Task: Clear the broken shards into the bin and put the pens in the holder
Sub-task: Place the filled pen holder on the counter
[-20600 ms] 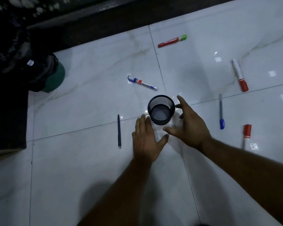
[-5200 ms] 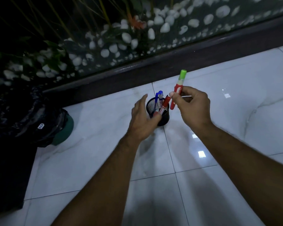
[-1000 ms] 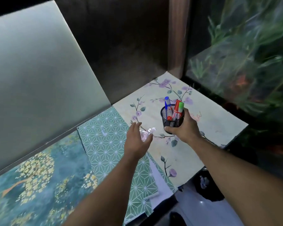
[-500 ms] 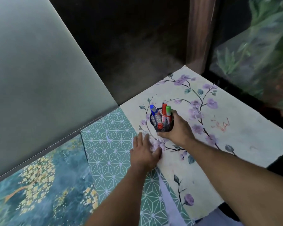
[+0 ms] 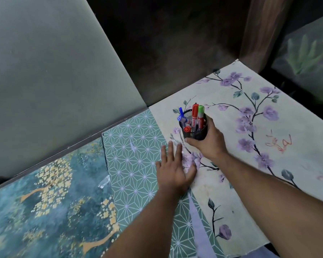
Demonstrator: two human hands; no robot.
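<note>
Sheets of patterned paper lie beneath holder gripped by right hand.

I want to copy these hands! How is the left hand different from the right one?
The left hand lies flat, fingers straight, on the patterned table covering; the right hand curls around the black mesh pen holder. The left hand holds nothing; the right hand grips the holder with markers inside. Both are bare.

Dim, soft light; dark background; slight blur; wide-angle edge distortion.
</note>
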